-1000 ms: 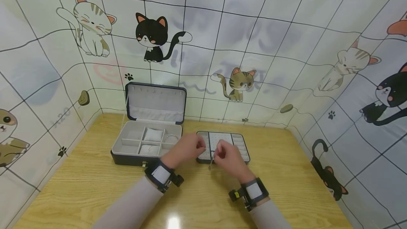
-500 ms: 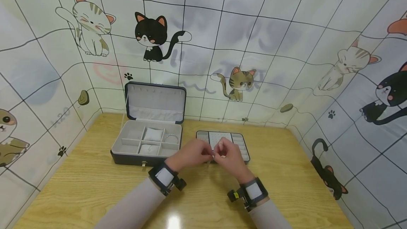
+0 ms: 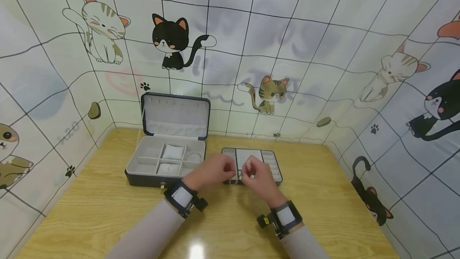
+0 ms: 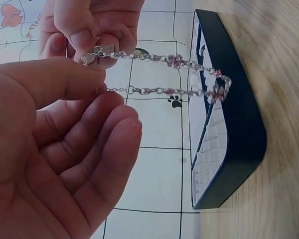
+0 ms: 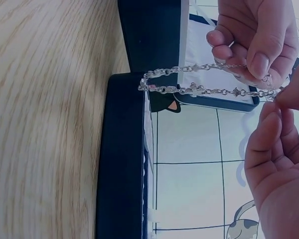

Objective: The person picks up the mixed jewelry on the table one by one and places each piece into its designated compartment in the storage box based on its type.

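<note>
A silver chain bracelet [image 4: 174,60] with small pink stones hangs as a loop between the two hands, its lowest part close to the tray's front edge. The left hand [image 3: 212,170] pinches one end, a thin extension chain, between thumb and finger. Opposite it, the right hand [image 3: 261,177] pinches the other end; in the right wrist view the fingertips hide the clasp there. Below and behind the hands lies a dark-blue jewellery tray [image 3: 276,165] with pale lining and ridged sections.
To the left stands an open jewellery box [image 3: 143,180], its lid [image 3: 176,117] raised. Its compartments hold two pale cushions [image 3: 174,152] and a bangle [image 3: 194,156]. A cat-patterned cloth [image 3: 230,67] encloses the wooden table [image 3: 230,227] at the back and sides.
The left hand came in to the right hand's fingertips, then drew back slightly left. The bracelet, earlier hanging from the right hand, now spans both hands. The right hand has barely moved.
</note>
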The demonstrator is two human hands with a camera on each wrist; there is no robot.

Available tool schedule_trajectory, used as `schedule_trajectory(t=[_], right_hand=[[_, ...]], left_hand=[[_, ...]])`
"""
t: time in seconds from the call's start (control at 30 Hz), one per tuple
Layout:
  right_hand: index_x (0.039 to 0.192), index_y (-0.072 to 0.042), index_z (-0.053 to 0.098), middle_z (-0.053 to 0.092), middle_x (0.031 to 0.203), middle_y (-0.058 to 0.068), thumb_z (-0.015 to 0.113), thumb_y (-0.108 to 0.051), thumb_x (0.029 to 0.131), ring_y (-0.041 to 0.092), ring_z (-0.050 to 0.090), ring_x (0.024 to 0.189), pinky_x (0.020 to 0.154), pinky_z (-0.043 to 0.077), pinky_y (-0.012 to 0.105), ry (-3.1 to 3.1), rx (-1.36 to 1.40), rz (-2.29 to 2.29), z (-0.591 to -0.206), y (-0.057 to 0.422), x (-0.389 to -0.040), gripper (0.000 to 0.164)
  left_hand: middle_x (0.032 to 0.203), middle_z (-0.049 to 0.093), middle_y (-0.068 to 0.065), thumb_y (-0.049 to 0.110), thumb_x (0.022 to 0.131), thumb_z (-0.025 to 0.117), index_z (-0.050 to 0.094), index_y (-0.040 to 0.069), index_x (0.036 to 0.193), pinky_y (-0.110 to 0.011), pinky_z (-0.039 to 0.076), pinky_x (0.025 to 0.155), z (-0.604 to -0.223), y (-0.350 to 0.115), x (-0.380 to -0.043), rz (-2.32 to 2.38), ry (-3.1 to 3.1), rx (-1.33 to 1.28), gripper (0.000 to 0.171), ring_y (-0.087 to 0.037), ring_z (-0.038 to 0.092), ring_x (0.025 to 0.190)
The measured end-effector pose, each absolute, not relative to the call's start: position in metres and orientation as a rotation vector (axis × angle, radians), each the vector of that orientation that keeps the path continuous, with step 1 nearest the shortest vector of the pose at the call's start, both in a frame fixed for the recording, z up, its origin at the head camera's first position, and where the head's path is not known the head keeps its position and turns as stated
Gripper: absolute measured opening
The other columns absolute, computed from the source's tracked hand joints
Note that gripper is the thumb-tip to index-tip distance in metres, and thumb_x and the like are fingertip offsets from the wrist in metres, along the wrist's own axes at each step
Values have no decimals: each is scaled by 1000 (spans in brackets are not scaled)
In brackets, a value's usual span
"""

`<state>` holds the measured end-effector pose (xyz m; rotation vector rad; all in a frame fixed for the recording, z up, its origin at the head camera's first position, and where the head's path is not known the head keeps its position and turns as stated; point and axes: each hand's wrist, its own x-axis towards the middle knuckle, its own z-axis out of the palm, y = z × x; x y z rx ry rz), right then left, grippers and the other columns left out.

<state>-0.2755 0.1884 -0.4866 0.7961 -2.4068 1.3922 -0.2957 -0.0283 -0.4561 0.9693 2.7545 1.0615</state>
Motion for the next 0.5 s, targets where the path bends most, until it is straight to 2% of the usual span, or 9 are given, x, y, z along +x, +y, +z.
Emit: schedule_trajectory(t=[0.2,0.4,0.5], right_hand=[[85,-11,44,66,84,0,66,15,83,10,59,72,64,52,24,-2394,795,1397,-487,187,-276,33],[86,-11,46,67,88,4,66,15,83,11,63,78,70,55,24,-2386,724,1437,-486,187,-275,32],[87,-9,48,68,91,9,65,14,85,16,66,83,75,57,23,-2377,710,1483,-484,187,-275,29]], left_hand=[[73,66,11,17,94,75,68,24,81,-25,50,62,-456,-31,-298,1068,2747,942,16,-7,58,67],[73,65,10,14,91,74,68,23,80,-24,47,59,-454,-35,-300,1085,2762,907,15,-7,56,65],[74,65,10,14,91,74,68,22,79,-24,46,59,-452,-37,-300,1086,2784,892,16,-7,55,65]])
